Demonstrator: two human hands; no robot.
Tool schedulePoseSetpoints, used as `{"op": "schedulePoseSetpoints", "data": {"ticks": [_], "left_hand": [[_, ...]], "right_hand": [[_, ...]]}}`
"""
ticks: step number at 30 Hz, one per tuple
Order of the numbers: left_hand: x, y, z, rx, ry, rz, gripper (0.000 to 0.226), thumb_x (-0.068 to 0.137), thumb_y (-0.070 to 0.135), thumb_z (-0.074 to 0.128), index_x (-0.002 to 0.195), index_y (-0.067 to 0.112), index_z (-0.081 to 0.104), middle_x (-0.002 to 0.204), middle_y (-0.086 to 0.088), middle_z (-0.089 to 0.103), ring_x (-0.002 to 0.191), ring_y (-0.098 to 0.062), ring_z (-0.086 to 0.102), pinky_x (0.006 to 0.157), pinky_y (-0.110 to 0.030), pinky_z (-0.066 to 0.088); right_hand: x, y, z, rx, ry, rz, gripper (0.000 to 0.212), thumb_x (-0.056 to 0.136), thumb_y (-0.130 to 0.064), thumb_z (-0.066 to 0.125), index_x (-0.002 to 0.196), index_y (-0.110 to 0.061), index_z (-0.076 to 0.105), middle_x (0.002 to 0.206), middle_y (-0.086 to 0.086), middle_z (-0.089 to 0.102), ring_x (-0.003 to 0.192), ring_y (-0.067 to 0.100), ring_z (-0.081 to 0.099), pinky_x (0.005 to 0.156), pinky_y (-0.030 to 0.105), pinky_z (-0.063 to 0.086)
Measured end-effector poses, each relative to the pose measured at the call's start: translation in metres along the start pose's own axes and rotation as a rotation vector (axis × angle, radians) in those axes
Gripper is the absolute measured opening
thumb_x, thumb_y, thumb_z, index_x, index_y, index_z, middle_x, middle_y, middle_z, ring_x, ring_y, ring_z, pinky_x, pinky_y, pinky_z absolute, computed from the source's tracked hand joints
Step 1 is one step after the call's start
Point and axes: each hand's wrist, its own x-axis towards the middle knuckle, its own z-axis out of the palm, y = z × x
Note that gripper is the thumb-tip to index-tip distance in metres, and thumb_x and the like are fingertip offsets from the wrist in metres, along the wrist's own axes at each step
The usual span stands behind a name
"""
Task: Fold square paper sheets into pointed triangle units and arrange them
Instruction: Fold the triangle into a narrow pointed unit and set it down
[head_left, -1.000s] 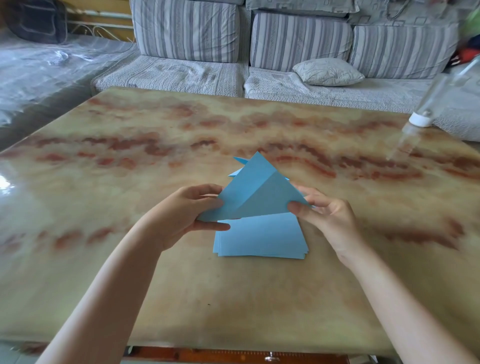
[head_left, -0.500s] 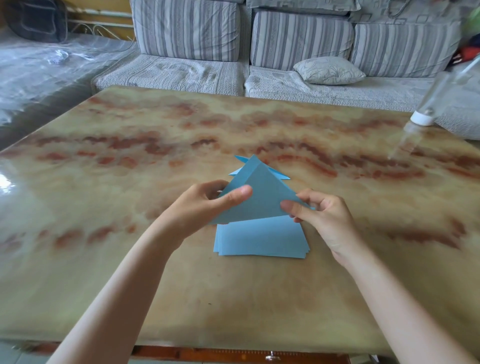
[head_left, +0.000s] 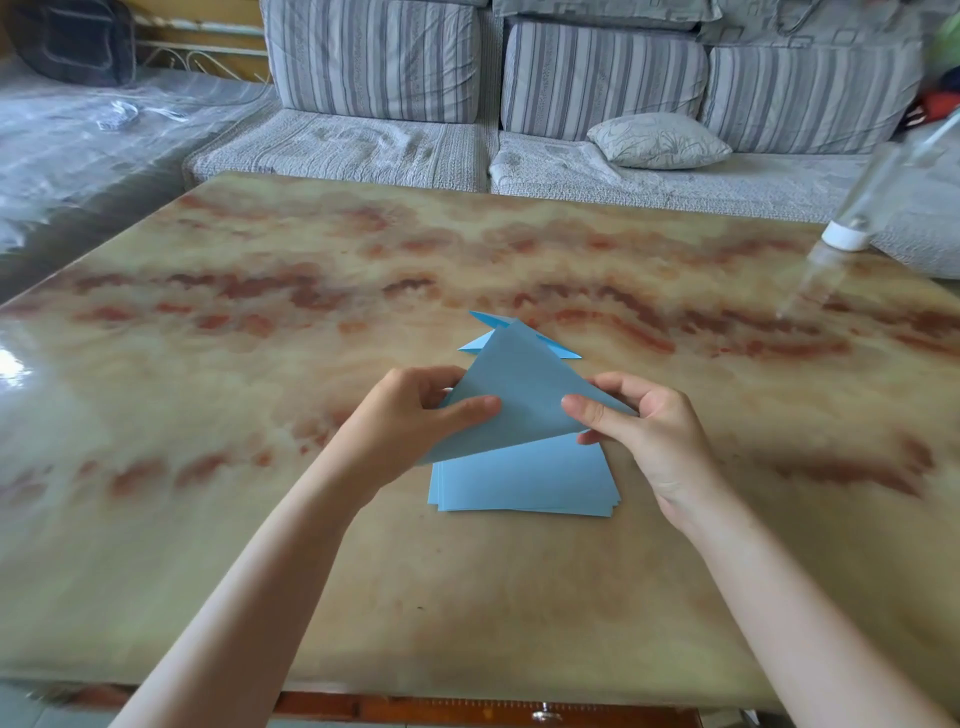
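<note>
I hold a blue paper sheet (head_left: 522, 395) folded into a triangle, its point up, above the middle of the marble table (head_left: 260, 545). My left hand (head_left: 410, 421) pinches its left part, thumb on the front face. My right hand (head_left: 644, 431) pinches its right corner between thumb and fingers. Below it a stack of blue square sheets (head_left: 524, 480) lies flat on the table, its far half hidden by the triangle. Just beyond, the tips of folded blue units (head_left: 558, 349) stick out from behind the held paper.
A clear bottle with a white cap (head_left: 852, 218) stands upside down near the table's far right edge. A striped grey sofa (head_left: 467, 104) with a small pillow (head_left: 657, 140) runs along the far side. The table's near edge has a wooden frame (head_left: 467, 709).
The sheet's flap has closed down into a flat triangle. My left thumb came round onto the front face, and my right thumb moved onto the right corner.
</note>
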Motion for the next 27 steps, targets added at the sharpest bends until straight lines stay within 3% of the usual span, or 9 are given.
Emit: {"op": "schedulePoseSetpoints", "data": {"ticks": [3, 8, 11, 13, 16, 20, 21, 23, 27], "left_hand": [[0.001, -0.001, 0.000, 0.043, -0.003, 0.024, 0.016, 0.084, 0.031, 0.070, 0.096, 0.021, 0.072, 0.088, 0.001, 0.075, 0.077, -0.014, 0.068, 0.070, -0.029, 0.046], [0.003, 0.004, -0.002, -0.157, 0.050, 0.099, 0.033, 0.082, 0.017, 0.072, 0.112, 0.029, 0.067, 0.102, 0.007, 0.074, 0.093, -0.009, 0.070, 0.082, -0.025, 0.055], [0.003, 0.006, -0.001, -0.185, 0.095, 0.110, 0.025, 0.084, 0.011, 0.070, 0.104, 0.025, 0.071, 0.092, 0.004, 0.076, 0.082, -0.009, 0.071, 0.070, -0.021, 0.055], [0.002, 0.006, 0.002, -0.206, 0.135, 0.105, 0.018, 0.084, 0.010, 0.069, 0.093, 0.025, 0.072, 0.086, 0.004, 0.076, 0.075, -0.008, 0.070, 0.062, -0.018, 0.052], [0.003, 0.005, 0.005, -0.246, 0.224, 0.106, 0.012, 0.084, 0.011, 0.071, 0.087, 0.023, 0.072, 0.085, 0.004, 0.076, 0.074, -0.008, 0.069, 0.063, -0.022, 0.053], [0.004, 0.006, 0.010, -0.318, 0.328, 0.106, 0.009, 0.084, 0.012, 0.071, 0.087, 0.020, 0.071, 0.082, 0.004, 0.075, 0.071, -0.008, 0.069, 0.060, -0.023, 0.053], [0.004, 0.006, 0.012, -0.321, 0.339, 0.112, 0.009, 0.084, 0.011, 0.070, 0.086, 0.020, 0.071, 0.082, 0.003, 0.075, 0.071, -0.009, 0.069, 0.061, -0.025, 0.054], [0.003, 0.007, 0.015, -0.316, 0.342, 0.113, 0.008, 0.084, 0.012, 0.071, 0.087, 0.019, 0.071, 0.084, 0.002, 0.075, 0.074, -0.012, 0.071, 0.065, -0.031, 0.055], [0.001, 0.010, 0.021, -0.345, 0.308, 0.100, 0.006, 0.083, 0.014, 0.071, 0.087, 0.017, 0.070, 0.086, -0.001, 0.075, 0.078, -0.016, 0.071, 0.065, -0.031, 0.057]], "right_hand": [[0.000, -0.001, -0.001, -0.003, -0.021, 0.000, 0.014, 0.078, -0.010, 0.075, 0.091, -0.010, 0.071, 0.087, 0.004, 0.073, 0.061, 0.014, 0.060, 0.059, 0.019, 0.051], [-0.001, -0.003, -0.001, -0.050, -0.100, -0.019, 0.014, 0.079, -0.008, 0.074, 0.093, -0.010, 0.073, 0.092, -0.005, 0.073, 0.066, 0.010, 0.062, 0.060, 0.019, 0.051], [-0.002, -0.004, 0.002, -0.058, -0.114, -0.021, 0.016, 0.078, -0.008, 0.075, 0.093, -0.011, 0.072, 0.090, -0.004, 0.073, 0.066, 0.008, 0.061, 0.060, 0.018, 0.050], [-0.001, -0.004, 0.004, -0.018, -0.068, -0.034, 0.026, 0.074, -0.012, 0.077, 0.100, -0.013, 0.071, 0.095, -0.002, 0.071, 0.073, 0.007, 0.063, 0.064, 0.022, 0.053], [0.001, -0.002, 0.007, 0.167, 0.017, 0.010, 0.056, 0.064, -0.027, 0.078, 0.116, -0.013, 0.059, 0.095, 0.004, 0.064, 0.084, 0.016, 0.066, 0.073, 0.032, 0.058], [-0.002, -0.002, 0.016, 0.272, -0.078, 0.124, 0.087, 0.054, -0.054, 0.085, 0.120, -0.006, 0.055, 0.103, 0.008, 0.070, 0.092, 0.030, 0.070, 0.073, 0.038, 0.058], [-0.005, -0.003, 0.020, 0.257, -0.131, 0.132, 0.087, 0.051, -0.058, 0.086, 0.118, -0.009, 0.059, 0.105, 0.007, 0.071, 0.092, 0.028, 0.071, 0.073, 0.037, 0.058], [-0.009, -0.004, 0.030, 0.214, -0.188, 0.120, 0.065, 0.060, -0.050, 0.084, 0.111, -0.014, 0.065, 0.104, 0.005, 0.072, 0.091, 0.022, 0.070, 0.073, 0.035, 0.058], [-0.012, -0.008, 0.041, 0.235, -0.124, 0.122, 0.037, 0.071, -0.025, 0.079, 0.104, -0.012, 0.069, 0.101, 0.006, 0.074, 0.091, 0.018, 0.070, 0.071, 0.031, 0.056]]}}
